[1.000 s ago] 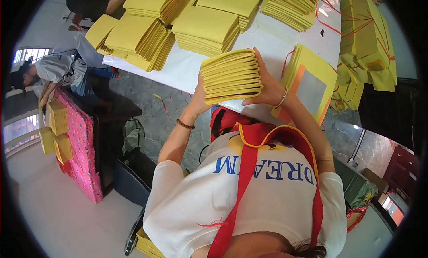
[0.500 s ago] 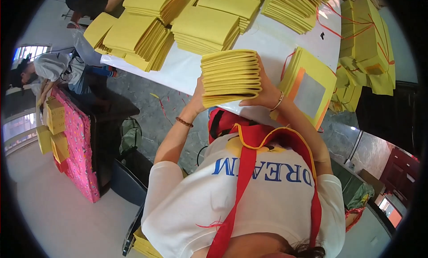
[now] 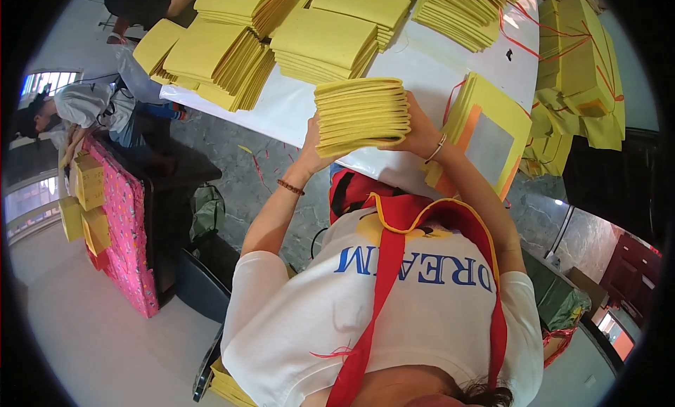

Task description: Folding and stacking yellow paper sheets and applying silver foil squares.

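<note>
Between my two hands is a thick stack of folded yellow paper sleeves (image 3: 361, 119), its layered folded edges turned toward me. My left hand (image 3: 315, 145) grips its left side, and my right hand (image 3: 416, 129) is closed on the right side. Most fingers are hidden behind the stack. It is held over the near edge of the white table (image 3: 281, 101). Just right of my right hand lies a flat yellow pile with an orange strip and a grey panel (image 3: 490, 141).
More yellow stacks (image 3: 323, 41) cover the far table, with red string (image 3: 517, 45) at right. Tied yellow bundles (image 3: 580, 62) stand beyond the right edge. A person (image 3: 88, 105) bends over a pink-covered table (image 3: 125, 224) at left. A black chair (image 3: 200, 284) is near my left elbow.
The stack in my hands has shifted slightly, and its lower layers look pressed closer together. Both hands keep their grip.
</note>
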The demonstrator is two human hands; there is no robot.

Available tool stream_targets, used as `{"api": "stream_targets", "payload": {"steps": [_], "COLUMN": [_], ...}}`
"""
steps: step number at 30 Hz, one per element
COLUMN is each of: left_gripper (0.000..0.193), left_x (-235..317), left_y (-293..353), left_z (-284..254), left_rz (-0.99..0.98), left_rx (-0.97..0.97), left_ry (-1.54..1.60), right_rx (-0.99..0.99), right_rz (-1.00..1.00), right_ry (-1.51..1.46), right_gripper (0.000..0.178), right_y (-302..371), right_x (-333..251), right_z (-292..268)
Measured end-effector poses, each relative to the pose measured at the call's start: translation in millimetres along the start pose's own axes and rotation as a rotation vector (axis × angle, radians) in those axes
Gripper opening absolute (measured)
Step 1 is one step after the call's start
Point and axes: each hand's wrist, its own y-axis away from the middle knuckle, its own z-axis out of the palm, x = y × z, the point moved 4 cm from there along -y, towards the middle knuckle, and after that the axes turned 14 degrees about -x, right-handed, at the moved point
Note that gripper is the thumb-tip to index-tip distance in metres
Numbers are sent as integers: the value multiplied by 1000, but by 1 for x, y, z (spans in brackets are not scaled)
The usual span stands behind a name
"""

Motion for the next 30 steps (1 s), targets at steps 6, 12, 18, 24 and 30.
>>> {"api": "stream_targets", "payload": {"steps": [6, 12, 18, 24, 30], "left_gripper": [101, 140, 126, 124, 128], "left_x": [40, 76, 47, 88, 79], "left_y": [21, 17, 12, 13, 16], "left_z": [-29, -40, 2, -46, -53], "left_rz": [20, 357, -62, 269, 195], "left_rx": [374, 608, 206, 512, 434], "left_ry": [312, 838, 1045, 702, 621], "right_rx": [-36, 177, 140, 106, -49], "right_rz": [126, 56, -67, 32, -119], "right_ry": [-387, -1044, -1214, -782, -199], "right_gripper": [80, 55, 54, 101, 134], "right_y": [18, 17, 13, 37, 19], "right_x": [-15, -13, -5, -13, -42], "right_z": [-8, 9, 22, -9, -49]}}
